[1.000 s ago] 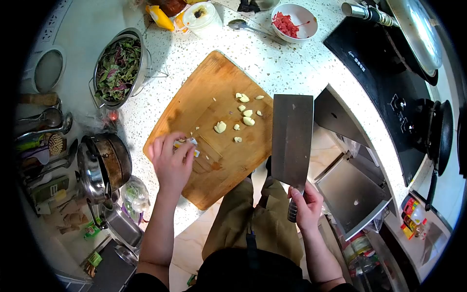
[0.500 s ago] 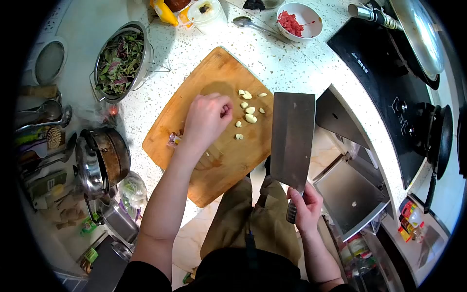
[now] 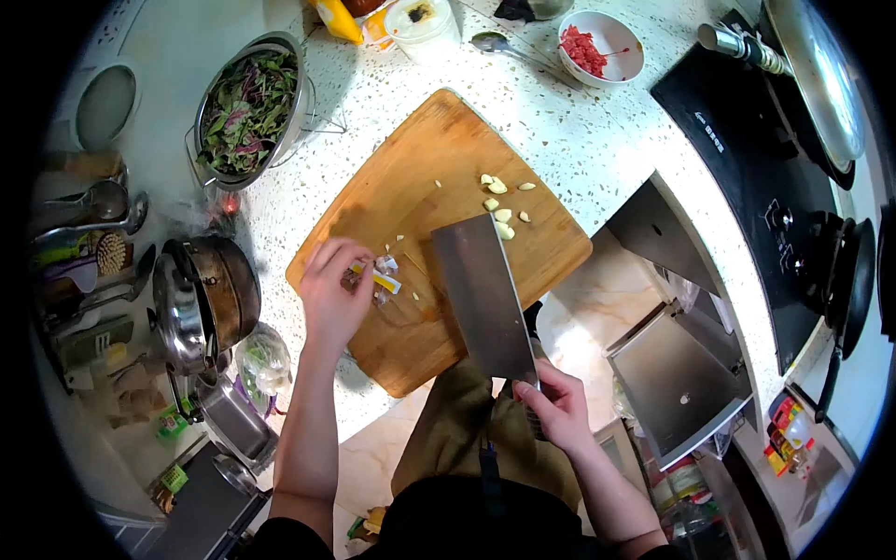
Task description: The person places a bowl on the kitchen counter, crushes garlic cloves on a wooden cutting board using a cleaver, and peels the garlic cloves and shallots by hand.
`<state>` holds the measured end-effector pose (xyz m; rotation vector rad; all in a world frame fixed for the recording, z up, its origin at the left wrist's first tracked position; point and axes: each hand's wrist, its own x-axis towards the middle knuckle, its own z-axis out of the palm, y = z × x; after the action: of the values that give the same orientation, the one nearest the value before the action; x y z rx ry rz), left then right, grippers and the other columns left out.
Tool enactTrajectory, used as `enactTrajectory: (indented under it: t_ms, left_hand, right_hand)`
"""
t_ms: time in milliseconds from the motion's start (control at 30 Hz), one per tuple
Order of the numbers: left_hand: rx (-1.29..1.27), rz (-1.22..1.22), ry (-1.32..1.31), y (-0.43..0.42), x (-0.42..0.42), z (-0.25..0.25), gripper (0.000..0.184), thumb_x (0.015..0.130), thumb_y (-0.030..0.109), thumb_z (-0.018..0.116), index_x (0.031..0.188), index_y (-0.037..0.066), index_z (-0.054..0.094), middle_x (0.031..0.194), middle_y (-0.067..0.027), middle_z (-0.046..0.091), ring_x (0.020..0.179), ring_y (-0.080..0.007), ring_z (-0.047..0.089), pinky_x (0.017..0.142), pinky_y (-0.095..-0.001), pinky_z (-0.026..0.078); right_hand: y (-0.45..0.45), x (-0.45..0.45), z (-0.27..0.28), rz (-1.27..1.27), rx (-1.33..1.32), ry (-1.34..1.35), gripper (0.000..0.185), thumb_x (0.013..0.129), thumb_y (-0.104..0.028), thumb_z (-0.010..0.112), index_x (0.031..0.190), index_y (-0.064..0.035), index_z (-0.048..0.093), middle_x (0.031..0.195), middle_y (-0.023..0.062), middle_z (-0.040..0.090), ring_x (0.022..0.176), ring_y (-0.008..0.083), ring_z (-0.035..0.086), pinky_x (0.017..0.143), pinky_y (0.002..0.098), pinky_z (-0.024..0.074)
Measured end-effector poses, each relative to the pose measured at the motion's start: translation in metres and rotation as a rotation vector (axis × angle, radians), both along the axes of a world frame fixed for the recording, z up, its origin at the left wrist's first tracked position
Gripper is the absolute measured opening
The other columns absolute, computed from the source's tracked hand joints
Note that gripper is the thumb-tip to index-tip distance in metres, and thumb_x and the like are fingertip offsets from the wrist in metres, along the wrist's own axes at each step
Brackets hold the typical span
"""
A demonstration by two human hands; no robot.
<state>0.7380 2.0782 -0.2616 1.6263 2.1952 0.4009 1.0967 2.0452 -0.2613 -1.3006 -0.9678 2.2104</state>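
Note:
My left hand is at the left side of the wooden cutting board, its fingers curled in around a small heap of purplish and pale garlic skins. A yellow-and-white strip of wrapper lies against its thumb. In my right hand is a cleaver, gripped by the handle. The broad blade reaches over the board's right part, its far end close to the peeled garlic cloves. The blade may hide some cloves. Small crumbs of garlic are scattered near the heap.
A colander of leafy greens stands at the back left. Behind the board are a spoon, a lidded tub and a bowl of red meat. Pots line the left; a stove and an open drawer are right.
My left hand has moved down and left from the board's middle to the skins. The cleaver has swung left over the board, tilting. The view has shifted slightly.

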Motion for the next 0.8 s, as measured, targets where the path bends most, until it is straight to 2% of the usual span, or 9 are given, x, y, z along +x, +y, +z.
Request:
enactTrajectory:
  t_ms: [33, 100, 133, 233, 367, 433, 467, 533, 800]
  left_hand:
    - [0.002, 0.008, -0.002, 0.001, 0.0, -0.009, 0.024, 0.086, 0.016, 0.083, 0.107, 0.008, 0.076, 0.113, -0.0094, 0.073, 0.113, -0.0259, 0.07, 0.1, -0.04, 0.054]
    - [0.117, -0.148, 0.192, 0.003, 0.008, -0.024, 0.063, 0.082, 0.043, 0.086, 0.135, 0.015, 0.068, 0.147, -0.0088, 0.059, 0.145, -0.0328, 0.048, 0.125, -0.0534, 0.031]
    - [0.117, -0.14, 0.192, 0.001, 0.013, -0.025, 0.063, 0.082, 0.043, 0.086, 0.135, 0.015, 0.068, 0.147, -0.0088, 0.059, 0.145, -0.0328, 0.048, 0.125, -0.0534, 0.031]
    - [0.036, -0.238, 0.242, -0.008, 0.016, -0.031, 0.107, 0.07, 0.069, 0.085, 0.158, 0.018, 0.05, 0.166, -0.0077, 0.043, 0.159, -0.0348, 0.029, 0.131, -0.0616, 0.01]
    - [0.05, -0.213, 0.216, -0.017, 0.004, -0.045, 0.102, 0.075, 0.066, 0.084, 0.156, 0.012, 0.051, 0.164, -0.0091, 0.045, 0.157, -0.0354, 0.032, 0.13, -0.0606, 0.015]
    - [0.1, -0.218, 0.164, -0.021, -0.004, -0.053, 0.088, 0.084, 0.043, 0.084, 0.156, 0.007, 0.048, 0.165, -0.0132, 0.045, 0.157, -0.0365, 0.034, 0.13, -0.0572, 0.021]
    - [0.102, -0.213, 0.165, -0.023, -0.005, -0.055, 0.088, 0.084, 0.043, 0.084, 0.156, 0.007, 0.048, 0.165, -0.0132, 0.045, 0.157, -0.0365, 0.034, 0.13, -0.0572, 0.021]
    - [0.269, -0.07, 0.048, -0.024, 0.002, -0.053, 0.068, 0.1, 0.038, 0.067, 0.157, 0.005, 0.048, 0.162, -0.0158, 0.048, 0.154, -0.0396, 0.038, 0.127, -0.0527, 0.028]
    - [0.291, 0.191, 0.052, -0.021, 0.025, -0.063, 0.055, 0.107, 0.02, 0.048, 0.156, -0.005, 0.043, 0.163, -0.0239, 0.043, 0.154, -0.0433, 0.036, 0.127, -0.0524, 0.028]
  right_hand:
    - [0.0, -0.006, -0.002, -0.02, -0.011, 0.02, 0.026, 0.101, -0.001, 0.066, 0.126, 0.0039, 0.07, 0.097, 0.0031, 0.058, 0.09, 0.0113, 0.058, 0.082, 0.0254, 0.0458]
    - [-0.003, -0.011, -0.015, -0.015, -0.032, 0.03, 0.025, 0.101, -0.002, 0.066, 0.126, 0.0035, 0.07, 0.097, 0.0027, 0.059, 0.089, 0.0106, 0.057, 0.081, 0.0251, 0.0455]
    - [-0.005, -0.013, -0.022, -0.018, -0.057, 0.043, 0.024, 0.102, -0.003, 0.065, 0.125, 0.0031, 0.07, 0.097, 0.0023, 0.061, 0.088, 0.01, 0.057, 0.08, 0.0247, 0.0453]
    - [0.0, -0.022, -0.035, -0.024, -0.026, 0.063, 0.025, 0.104, -0.005, 0.064, 0.127, 0.0024, 0.07, 0.097, 0.0016, 0.064, 0.087, 0.0083, 0.057, 0.078, 0.0243, 0.0445]
    - [0.011, -0.028, -0.043, 0.006, -0.083, 0.085, 0.025, 0.107, -0.008, 0.061, 0.129, 0.0013, 0.067, 0.094, 0.0023, 0.067, 0.083, 0.0086, 0.061, 0.074, 0.024, 0.0473]
    - [0.018, -0.034, -0.041, 0.001, -0.12, 0.147, 0.024, 0.108, -0.008, 0.06, 0.129, 0.0012, 0.065, 0.093, 0.0031, 0.066, 0.081, 0.0102, 0.063, 0.072, 0.0252, 0.0491]
    - [0.021, -0.036, -0.04, -0.009, -0.156, 0.207, 0.024, 0.108, -0.008, 0.058, 0.13, 0.001, 0.064, 0.092, 0.0038, 0.066, 0.079, 0.0119, 0.065, 0.07, 0.0264, 0.051]
    - [0.019, -0.041, -0.044, 0.008, -0.153, 0.193, 0.022, 0.11, -0.007, 0.055, 0.129, 0.0012, 0.062, 0.09, 0.0053, 0.065, 0.076, 0.0151, 0.067, 0.069, 0.029, 0.054]
    - [0.011, -0.064, -0.046, -0.023, -0.169, 0.124, 0.017, 0.111, -0.009, 0.056, 0.122, 0.0019, 0.062, 0.091, 0.0065, 0.068, 0.075, 0.0151, 0.068, 0.07, 0.0305, 0.0574]
